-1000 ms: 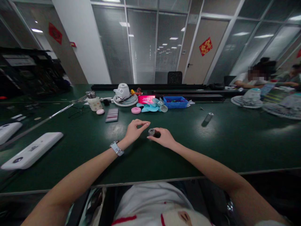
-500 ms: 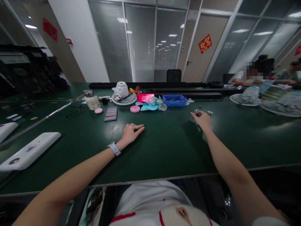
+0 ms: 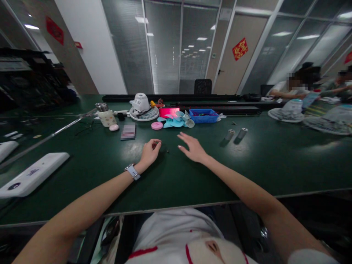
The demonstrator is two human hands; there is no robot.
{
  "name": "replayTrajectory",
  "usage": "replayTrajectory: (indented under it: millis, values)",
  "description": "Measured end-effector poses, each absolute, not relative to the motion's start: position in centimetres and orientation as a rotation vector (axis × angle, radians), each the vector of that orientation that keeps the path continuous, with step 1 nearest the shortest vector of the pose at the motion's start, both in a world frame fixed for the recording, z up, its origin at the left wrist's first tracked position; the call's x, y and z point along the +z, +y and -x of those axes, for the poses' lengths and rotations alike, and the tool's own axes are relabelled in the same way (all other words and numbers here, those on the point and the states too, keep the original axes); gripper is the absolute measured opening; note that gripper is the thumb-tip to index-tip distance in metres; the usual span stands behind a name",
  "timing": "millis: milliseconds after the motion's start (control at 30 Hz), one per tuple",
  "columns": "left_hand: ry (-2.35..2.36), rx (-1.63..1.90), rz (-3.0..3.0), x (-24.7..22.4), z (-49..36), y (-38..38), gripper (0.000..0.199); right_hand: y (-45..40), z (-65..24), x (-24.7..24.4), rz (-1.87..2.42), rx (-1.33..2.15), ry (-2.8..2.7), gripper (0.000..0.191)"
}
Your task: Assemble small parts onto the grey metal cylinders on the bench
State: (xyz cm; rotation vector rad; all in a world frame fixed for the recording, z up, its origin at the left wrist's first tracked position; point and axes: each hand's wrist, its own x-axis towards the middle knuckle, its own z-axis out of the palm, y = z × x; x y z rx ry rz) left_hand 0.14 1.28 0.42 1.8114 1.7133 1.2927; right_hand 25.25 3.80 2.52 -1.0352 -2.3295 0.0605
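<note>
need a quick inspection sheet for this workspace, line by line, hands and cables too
Surface: dark green tabletop, glossy with light reflections
Work items: two silver-grey metal cylinders, upright and apart; one tiny dark piece beside the left hand
Clutter: white plastic fan parts, light-blue fan blades, blue plastic tray, pink round disc, white patterned cup
Hands: left hand curled, contents unclear; right hand open, holding nothing
Cables: thin dark wire-like shape left of the cup, too blurred to identify
Surroundings: grey glass partition, beige closed door, two people at far right
</note>
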Motion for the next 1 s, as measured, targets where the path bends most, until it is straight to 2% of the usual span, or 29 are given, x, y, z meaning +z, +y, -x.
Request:
replayTrajectory:
  millis: [100, 200, 300, 400, 533, 700, 1000]
  values:
    - [1.694, 1.306, -1.795, 0.6, -0.3, 1.1, 0.029, 2.1, -20.8, 1.0, 0.774, 0.246, -2.534, 0.046]
    - [1.704, 1.308, -1.794, 0.5, -0.3, 1.2, 0.028, 1.8, -19.8, 0.2, 0.749, 0.314, -2.516, 0.034]
    - [1.715, 1.292, -1.808, 0.2, -0.2, 1.4, 0.026, 2.6, -21.2, 0.8, 0.868, 0.251, -2.444, 0.029]
    - [1.711, 1.284, -1.814, 0.1, -0.1, 1.5, 0.027, 4.4, -25.2, 2.5, 1.04, -0.014, -2.325, 0.03]
    - [1.712, 1.252, -1.825, 0.2, -0.2, 1.3, 0.027, 7.9, -34.1, 4.3, 1.499, -0.372, -1.861, 0.031]
    - [1.726, 1.221, -1.829, 0.5, -0.3, 1.1, 0.026, 10.1, -41.5, 4.2, 1.956, -0.32, -1.494, 0.034]
    - [1.741, 1.195, -1.828, 0.6, -0.4, 1.0, 0.028, 9.8, -41.6, 4.1, 1.934, -0.304, -1.372, 0.035]
